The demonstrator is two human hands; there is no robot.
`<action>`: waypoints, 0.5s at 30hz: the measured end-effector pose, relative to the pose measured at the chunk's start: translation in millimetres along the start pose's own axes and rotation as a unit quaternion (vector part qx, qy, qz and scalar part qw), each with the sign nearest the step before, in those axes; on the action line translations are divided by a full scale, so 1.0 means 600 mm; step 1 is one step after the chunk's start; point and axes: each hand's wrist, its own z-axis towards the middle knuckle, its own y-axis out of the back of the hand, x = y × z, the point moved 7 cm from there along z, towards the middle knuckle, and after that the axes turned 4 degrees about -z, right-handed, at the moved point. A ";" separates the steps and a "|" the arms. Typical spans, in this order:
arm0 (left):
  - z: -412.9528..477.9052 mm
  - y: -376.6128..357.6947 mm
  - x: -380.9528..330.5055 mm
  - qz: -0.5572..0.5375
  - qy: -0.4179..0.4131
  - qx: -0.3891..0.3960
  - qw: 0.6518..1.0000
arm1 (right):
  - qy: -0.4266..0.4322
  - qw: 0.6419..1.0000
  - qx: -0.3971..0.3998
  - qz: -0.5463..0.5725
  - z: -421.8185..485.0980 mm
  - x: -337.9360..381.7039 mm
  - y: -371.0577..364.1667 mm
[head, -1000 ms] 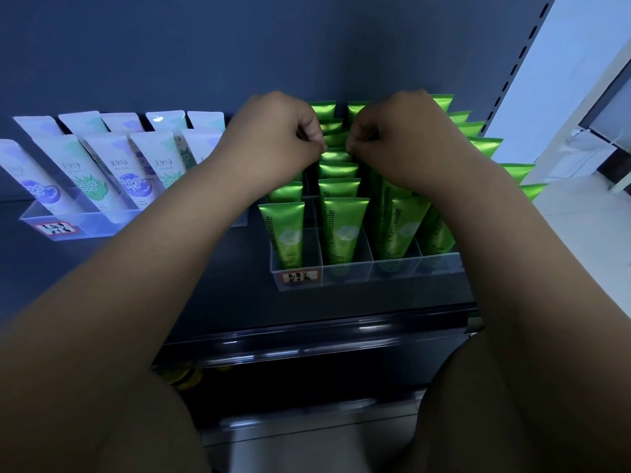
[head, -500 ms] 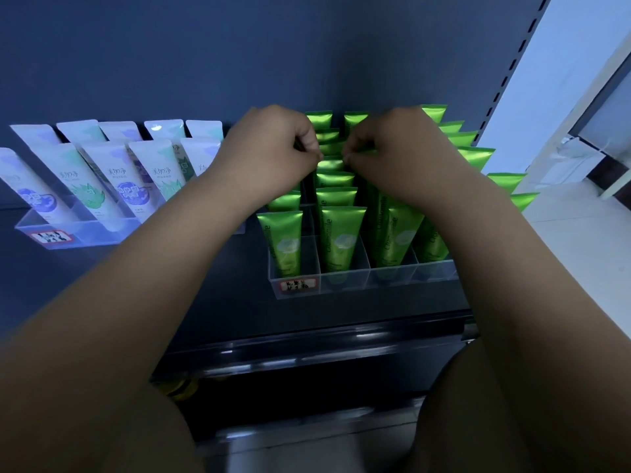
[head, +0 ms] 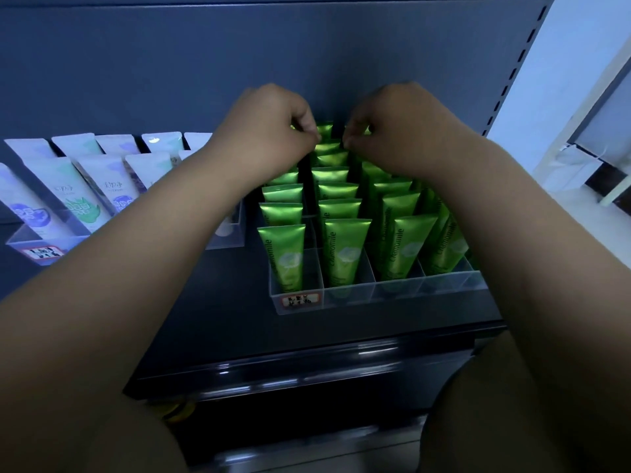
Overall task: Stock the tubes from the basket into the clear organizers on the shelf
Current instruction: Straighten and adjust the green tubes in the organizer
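Change: my left grip (head: 273, 131) and right grip (head: 399, 131) have moved from the middle rows to the back rows of the clear divided acrylic organizer (head: 396, 288), and they sit slightly wider apart.
Grip state: both sets of fingers are curled tight and seem to pinch the crimped tops of the rearmost glossy green squeeze tubes (head: 345, 247).
Meaning: every lane looks packed front to back, so I judge this organizer is nearly done and I am only seating the last row.
Basket: not in view.
Edges: the dark blue back panel (head: 239, 63) stands just behind my knuckles, and neighbouring tube tops crowd below.
Open room: up and towards me. Bare dark shelf (head: 222, 302) lies between this organizer and the white tubes (head: 85, 196).
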 end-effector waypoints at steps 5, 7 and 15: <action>0.012 -0.035 0.013 -0.030 0.026 0.021 0.999 | -0.013 0.999 0.029 -0.006 0.017 -0.011 -0.023; 0.015 -0.038 0.012 -0.020 0.025 0.023 0.999 | -0.019 0.999 0.029 -0.008 0.020 -0.015 -0.027; 0.018 -0.040 0.007 0.027 0.007 0.049 0.998 | -0.021 0.999 0.039 -0.018 0.020 -0.003 -0.023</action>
